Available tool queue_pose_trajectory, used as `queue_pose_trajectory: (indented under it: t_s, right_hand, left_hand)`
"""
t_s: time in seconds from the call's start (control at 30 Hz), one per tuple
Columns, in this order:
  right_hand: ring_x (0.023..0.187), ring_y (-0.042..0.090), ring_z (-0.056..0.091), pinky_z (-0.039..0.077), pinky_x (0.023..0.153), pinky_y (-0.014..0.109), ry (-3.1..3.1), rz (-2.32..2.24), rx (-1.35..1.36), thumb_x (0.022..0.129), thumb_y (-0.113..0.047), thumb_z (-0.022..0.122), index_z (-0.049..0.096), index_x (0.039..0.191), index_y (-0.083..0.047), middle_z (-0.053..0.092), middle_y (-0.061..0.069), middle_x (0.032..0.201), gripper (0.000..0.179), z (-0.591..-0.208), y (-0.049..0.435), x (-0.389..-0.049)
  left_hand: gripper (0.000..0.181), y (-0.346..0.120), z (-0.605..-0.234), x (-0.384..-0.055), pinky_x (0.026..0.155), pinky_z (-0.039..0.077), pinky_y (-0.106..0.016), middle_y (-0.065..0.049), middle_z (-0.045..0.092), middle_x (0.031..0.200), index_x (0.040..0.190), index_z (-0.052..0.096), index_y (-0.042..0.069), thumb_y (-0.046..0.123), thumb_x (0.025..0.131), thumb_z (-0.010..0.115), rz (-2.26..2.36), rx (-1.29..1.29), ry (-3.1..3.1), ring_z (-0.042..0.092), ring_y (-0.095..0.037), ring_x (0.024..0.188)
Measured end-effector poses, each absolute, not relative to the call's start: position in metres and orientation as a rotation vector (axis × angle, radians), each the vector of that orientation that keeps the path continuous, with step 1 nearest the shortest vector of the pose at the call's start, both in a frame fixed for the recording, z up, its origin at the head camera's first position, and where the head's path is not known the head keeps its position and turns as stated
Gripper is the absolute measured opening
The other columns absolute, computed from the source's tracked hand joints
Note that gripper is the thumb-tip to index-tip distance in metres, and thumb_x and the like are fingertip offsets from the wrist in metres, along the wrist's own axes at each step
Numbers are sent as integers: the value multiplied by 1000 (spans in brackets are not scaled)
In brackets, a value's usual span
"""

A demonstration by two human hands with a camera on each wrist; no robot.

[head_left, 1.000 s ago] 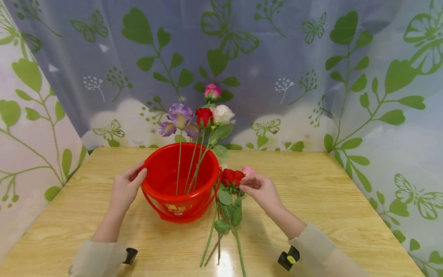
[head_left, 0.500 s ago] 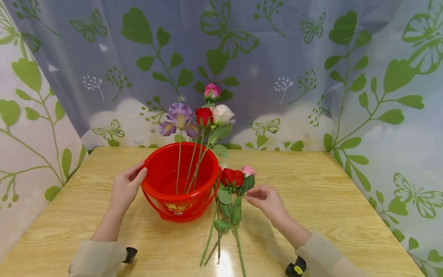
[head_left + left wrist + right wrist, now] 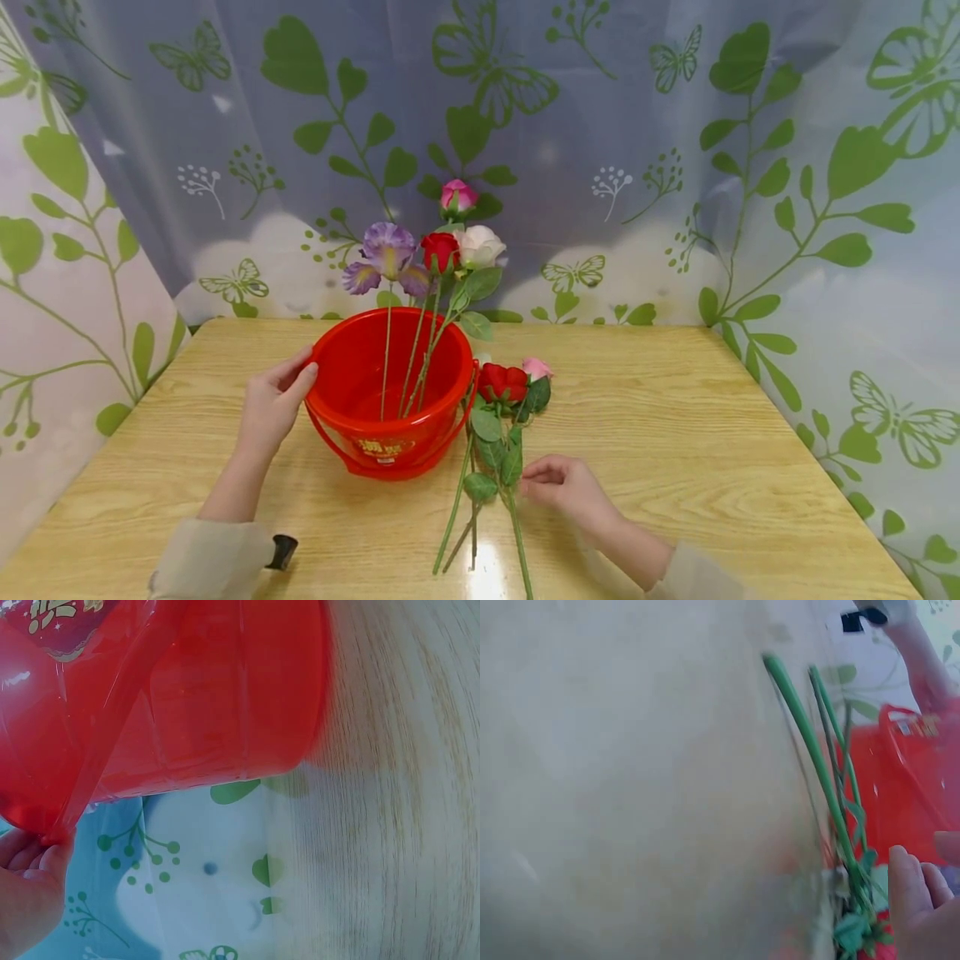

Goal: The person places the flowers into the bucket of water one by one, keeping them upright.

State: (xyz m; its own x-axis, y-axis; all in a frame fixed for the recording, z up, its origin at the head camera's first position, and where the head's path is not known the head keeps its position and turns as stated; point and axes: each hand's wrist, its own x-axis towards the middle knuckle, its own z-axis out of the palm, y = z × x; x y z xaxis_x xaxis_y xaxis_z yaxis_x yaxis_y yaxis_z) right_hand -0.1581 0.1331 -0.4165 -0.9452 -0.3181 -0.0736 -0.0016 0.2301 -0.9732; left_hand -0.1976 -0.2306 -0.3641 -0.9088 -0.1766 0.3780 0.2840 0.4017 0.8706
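Note:
My left hand [image 3: 272, 408] grips the rim of a red plastic bucket [image 3: 431, 442] at its left side, thumb on the outside. In the bucket stand a purple iris [image 3: 388, 250], a red rose [image 3: 441, 252], a white rose [image 3: 482, 247] and a magenta rosebud [image 3: 458, 196]. My right hand [image 3: 567, 493] holds nothing; its loosely bent fingers are just right of the green stems [image 3: 810, 735] of flowers lying on the table. Among those are a red rose [image 3: 502, 382] and a pink rose [image 3: 537, 368]; a pale bloom is mostly hidden behind the bucket.
The bucket's red handle [image 3: 467, 408] hangs down its front. A wooden table [image 3: 675, 417] carries everything, with a leaf-and-butterfly patterned curtain [image 3: 570, 183] behind it and at both sides.
My right hand has moved from the red and pink rose heads down toward the lower stems, holding nothing. My left hand stays on the bucket rim.

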Motion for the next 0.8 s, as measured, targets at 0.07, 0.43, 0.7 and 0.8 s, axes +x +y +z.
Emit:
queue_pose_trajectory:
  t_s: [0.07, 0.43, 0.7, 0.8]
  right_hand:
    - [72, 16, 59, 48, 61, 26, 2202, -1752, -285, 78, -7, 64, 58, 96, 14, 65, 12, 81, 28, -421, 130, -153]
    - [85, 28, 61, 49, 77, 33, 1761, -1865, -150, 83, 5, 52, 36, 113, 28, 60, 26, 95, 41, -436, 113, -131]
    - [94, 30, 57, 47, 81, 34, 1678, -1884, -64, 84, 6, 49, 25, 118, 30, 57, 23, 99, 48, -432, 99, -127]
    - [96, 32, 56, 46, 83, 36, 1666, -1927, -40, 84, 6, 48, 22, 119, 30, 56, 24, 100, 50, -432, 94, -127]
  left_hand:
    - [41, -231, -364, -198, 73, 43, -11, -19, 52, 119, 122, 49, -5, 18, 89, 55, -1516, -87, -2254, 51, 3, 94]
    - [41, -230, -364, -197, 74, 43, -11, -19, 52, 119, 123, 49, -5, 18, 89, 55, -1512, -81, -2263, 51, 2, 95]
    - [41, -231, -365, -197, 73, 43, -11, -20, 51, 119, 122, 49, -5, 19, 89, 55, -1525, -86, -2249, 51, 5, 93]
    - [41, -231, -365, -198, 73, 43, -11, -20, 52, 118, 122, 50, -5, 18, 89, 55, -1523, -90, -2246, 50, 8, 90]
